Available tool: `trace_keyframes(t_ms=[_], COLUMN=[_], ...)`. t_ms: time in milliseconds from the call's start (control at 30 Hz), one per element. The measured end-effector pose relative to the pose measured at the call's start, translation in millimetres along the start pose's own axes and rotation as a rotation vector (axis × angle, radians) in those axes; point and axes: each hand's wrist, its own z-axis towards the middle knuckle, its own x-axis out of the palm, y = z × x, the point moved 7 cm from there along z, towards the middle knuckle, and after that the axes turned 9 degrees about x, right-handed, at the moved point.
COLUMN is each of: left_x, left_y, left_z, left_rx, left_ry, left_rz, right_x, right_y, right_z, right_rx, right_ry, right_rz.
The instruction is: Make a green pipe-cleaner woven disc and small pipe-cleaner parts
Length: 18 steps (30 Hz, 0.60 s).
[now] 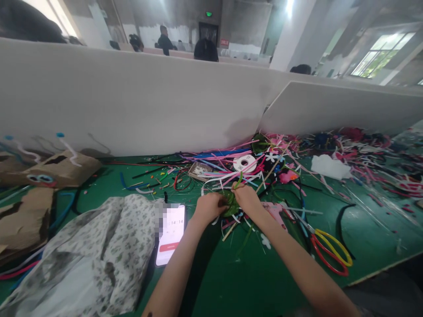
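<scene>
Broadly, a glossy green bench [218, 281] spans the scene. At its middle, the left hand [211, 206], fingers nearly closed, grips the left edge of a rounded, leaf-like green piece [231, 207]; the right hand [246, 200] pinches a slim, bright-green strip [239, 178] at its far side. The piece looks light and soft, best held by its edge.

Left fingers [222, 201] and right fingers [235, 188] hold a green piece [231, 208] (scissors [317, 233] lie nearby).
</scene>
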Motion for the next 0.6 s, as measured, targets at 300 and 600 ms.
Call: trace_keyframes(t_ms=[300, 600], left_x=[2.7, 1.8], left_y=[-6.2, -3.7], left_z=[4.3, 3.4], left_rx=[0.032, 0.004], left_ry=[-0.005, -0.008], left_rz=[0.051, 0.033], right_x=[2.6, -2.1], right_y=[-9.8, -8.8], right_z=[1.5, -3.9], right_rx=[0.029, 0.056], right_ry=[0.014, -0.048], right_rz=[-0.016, 0.003])
